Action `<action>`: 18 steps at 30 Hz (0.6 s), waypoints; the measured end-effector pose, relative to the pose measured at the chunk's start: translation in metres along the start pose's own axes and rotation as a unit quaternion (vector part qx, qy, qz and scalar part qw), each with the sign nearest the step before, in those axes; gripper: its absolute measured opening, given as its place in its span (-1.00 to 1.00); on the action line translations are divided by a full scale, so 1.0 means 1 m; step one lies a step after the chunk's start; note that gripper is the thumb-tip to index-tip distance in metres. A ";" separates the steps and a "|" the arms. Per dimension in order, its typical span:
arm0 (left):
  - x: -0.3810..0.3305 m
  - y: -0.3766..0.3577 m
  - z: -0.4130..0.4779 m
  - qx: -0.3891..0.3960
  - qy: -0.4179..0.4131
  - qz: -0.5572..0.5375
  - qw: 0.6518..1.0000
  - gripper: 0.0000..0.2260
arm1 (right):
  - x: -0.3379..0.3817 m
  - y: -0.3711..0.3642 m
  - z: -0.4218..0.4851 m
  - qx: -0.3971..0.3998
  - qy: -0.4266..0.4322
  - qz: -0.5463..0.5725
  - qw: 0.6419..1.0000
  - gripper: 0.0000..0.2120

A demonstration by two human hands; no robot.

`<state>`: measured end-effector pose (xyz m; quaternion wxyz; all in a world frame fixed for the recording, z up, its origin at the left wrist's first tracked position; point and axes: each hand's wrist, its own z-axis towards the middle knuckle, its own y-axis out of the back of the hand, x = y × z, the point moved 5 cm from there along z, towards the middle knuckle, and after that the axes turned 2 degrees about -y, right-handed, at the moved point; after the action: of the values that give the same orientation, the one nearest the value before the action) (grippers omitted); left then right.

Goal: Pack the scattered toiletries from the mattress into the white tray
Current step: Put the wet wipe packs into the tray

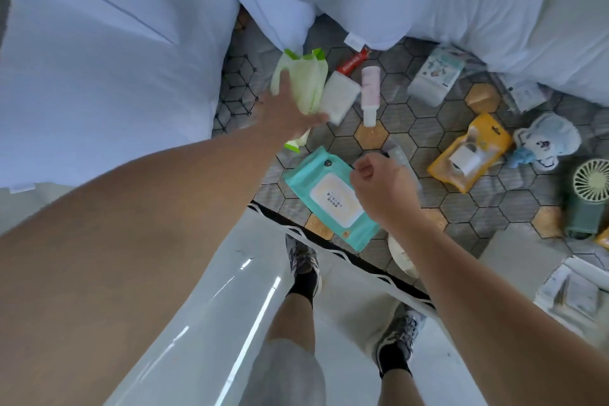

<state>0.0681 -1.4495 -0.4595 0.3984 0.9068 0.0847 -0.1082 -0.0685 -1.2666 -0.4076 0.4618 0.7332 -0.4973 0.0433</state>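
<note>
Left hand grips green pack mid-mattress. Right hand is curled above teal wipes pack at near edge; blurry, can't tell if it's pinching anything.

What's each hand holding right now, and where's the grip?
Left hand grips the green pack around its lower half. Right hand curls over the teal wipes pack; any hold cannot be told.
</note>
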 end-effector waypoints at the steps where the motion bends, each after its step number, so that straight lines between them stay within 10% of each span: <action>1: -0.001 0.000 0.003 -0.005 -0.002 0.004 1.000 0.17 | 0.006 0.000 0.007 -0.011 -0.004 0.014 1.000 -0.85; 12: 0.053 0.031 -0.011 0.026 0.030 -0.427 0.903 -0.19 | 0.075 -0.023 0.078 -0.041 -0.060 0.075 0.995 -0.37; 18: 0.060 0.037 -0.013 -0.103 -0.024 -0.085 0.991 -0.15 | 0.083 -0.050 0.107 -0.066 -0.095 -0.061 0.991 -0.01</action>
<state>0.1363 -1.4604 -0.4406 0.4813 0.8475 0.1624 -0.1540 -0.0306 -1.3975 -0.4568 0.4614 0.7310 -0.4949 -0.0882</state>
